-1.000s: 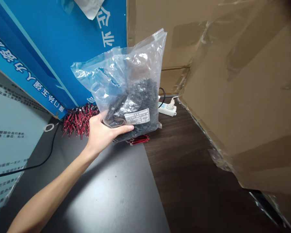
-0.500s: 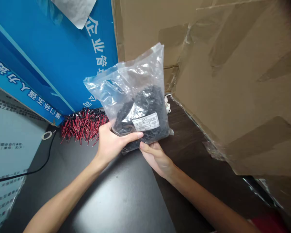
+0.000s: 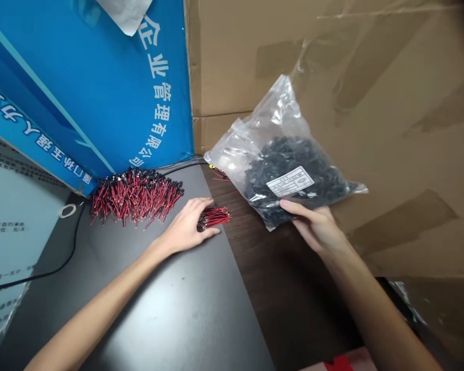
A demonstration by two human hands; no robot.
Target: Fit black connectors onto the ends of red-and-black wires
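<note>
A clear plastic bag [image 3: 294, 149] of small black pieces, with a white printed label [image 3: 291, 181], is raised on the right. My right hand [image 3: 317, 226] is closed on its lower edge, thumb in front. The bag tilts, its loose top pointing up and left. My left hand [image 3: 187, 226] lies low at the grey mat's edge, fingers and thumb around a small bundle of red and black wires [image 3: 218, 216]. The wire ends stick out to the right; the palm hides the rest. Left of it lies a large heap of red and black wires [image 3: 135, 198] with black ends.
The grey mat [image 3: 166, 314] lies on a dark wooden table [image 3: 278, 288]. A blue printed panel [image 3: 112, 82] and brown cardboard [image 3: 390, 154] wall the back and right. A black cable [image 3: 67, 265] and a white ring [image 3: 67, 211] are at left. Something red [image 3: 338, 362] shows at the bottom.
My left hand has let go of the bag and come down around the small wire bundle. My right hand has carried the bag to the right, uncovering that bundle.
</note>
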